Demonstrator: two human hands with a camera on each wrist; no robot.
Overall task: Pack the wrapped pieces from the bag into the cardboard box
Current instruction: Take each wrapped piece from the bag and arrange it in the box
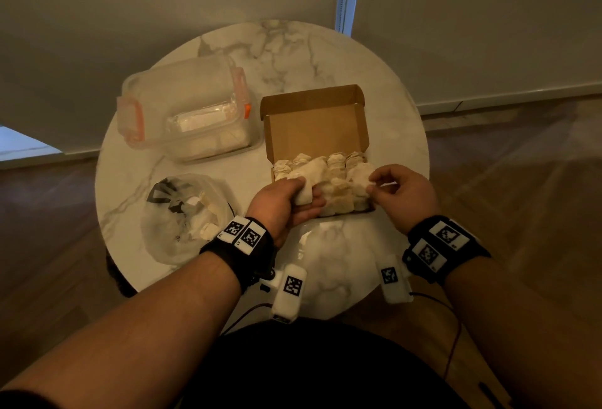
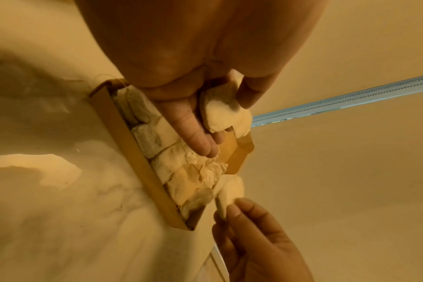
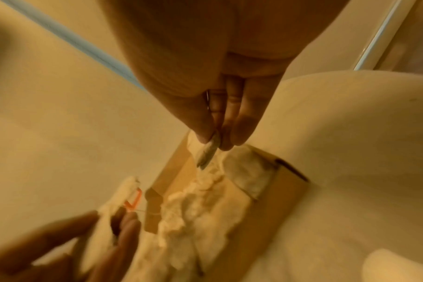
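Observation:
An open cardboard box sits mid-table with its lid raised; several white wrapped pieces fill its near part. My left hand holds one wrapped piece over the box's near left corner, thumb on top. My right hand pinches the paper end of a wrapped piece at the box's right side. A clear plastic bag with more wrapped pieces lies at the near left of the table.
A clear plastic container with orange latches stands at the back left of the round marble table. A pale bag lies between my wrists at the near edge. Wooden floor surrounds the table.

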